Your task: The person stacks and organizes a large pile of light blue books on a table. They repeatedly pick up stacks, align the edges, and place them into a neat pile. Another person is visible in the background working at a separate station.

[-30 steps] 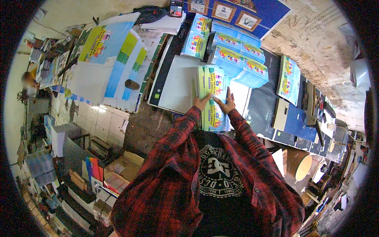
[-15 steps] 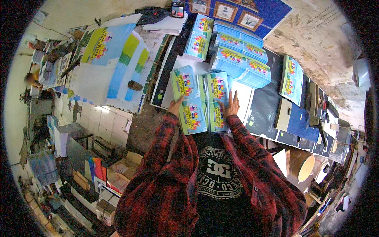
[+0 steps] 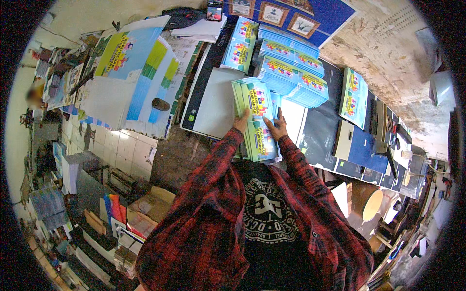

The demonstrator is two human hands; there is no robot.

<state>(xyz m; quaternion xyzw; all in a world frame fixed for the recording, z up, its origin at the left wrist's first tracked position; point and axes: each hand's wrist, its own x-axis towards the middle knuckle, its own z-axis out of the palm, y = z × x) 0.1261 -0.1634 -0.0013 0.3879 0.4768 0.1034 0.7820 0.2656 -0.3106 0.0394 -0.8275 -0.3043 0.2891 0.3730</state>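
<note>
A fanned stack of yellow-green and blue printed booklets (image 3: 259,104) lies in front of me on the worktable, its left edges stepped out. My left hand (image 3: 241,121) is closed around the left edge of these booklets, part of its fingers hidden by them. At the right edge rests my right hand (image 3: 276,128), thumb touching the top cover and the other fingers stretched apart over the edge. Blue sheets show beneath the right side of the stack. Just beyond it stands a taller pile of booklets (image 3: 293,77), with a narrower booklet pile (image 3: 241,46) to its left.
Another booklet pile (image 3: 354,94) sits on the right of the black tabletop (image 3: 320,140). Large printed sheets (image 3: 128,63) cover a surface at the left, with a dark round weight (image 3: 160,104) on them. A phone (image 3: 214,10) stands at the back. White paper (image 3: 213,102) lies left of my hands.
The left group of booklets has moved right, onto the right group, making one fanned stack. My left hand moved right with it; my right hand stays at the right edge.
</note>
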